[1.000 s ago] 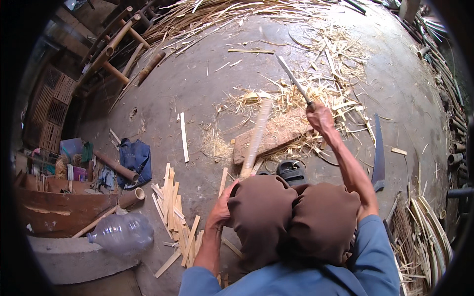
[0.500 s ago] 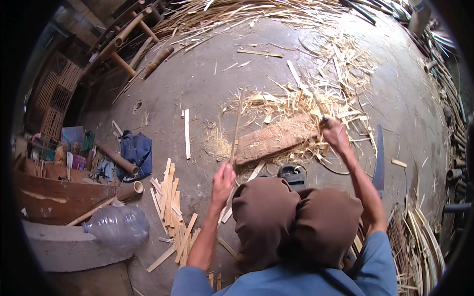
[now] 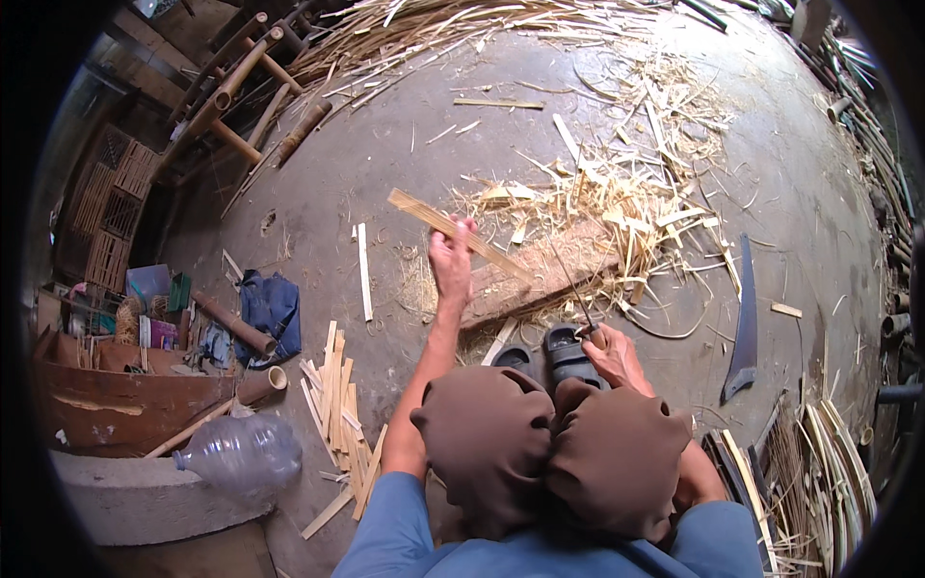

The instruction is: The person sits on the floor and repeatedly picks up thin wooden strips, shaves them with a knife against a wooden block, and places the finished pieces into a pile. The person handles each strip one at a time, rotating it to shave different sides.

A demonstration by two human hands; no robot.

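My left hand (image 3: 450,268) is closed round a flat, pale bamboo strip (image 3: 489,252), which slants across the near-left part of a thick wooden block (image 3: 590,252). The strip's upper left end points away from me. Close to my right knee, my right hand (image 3: 621,362) grips the handle of a thin-bladed knife (image 3: 574,291). Its blade points away and to the left, over the block, apart from the strip. Pale shavings (image 3: 626,207) heap over the block's far right side.
Dark sandals (image 3: 568,356) show just beyond my knees. A handsaw (image 3: 742,328) lies on the floor at right. Left are cut bamboo strips (image 3: 337,395), a clear plastic bottle (image 3: 246,451) and a blue cloth (image 3: 268,313). Long split strips (image 3: 833,462) are stacked at lower right.
My left hand has moved forward, and the strip has turned from nearly upright to slanting down rightward. My right hand has drawn back from the block toward my knees with the knife.
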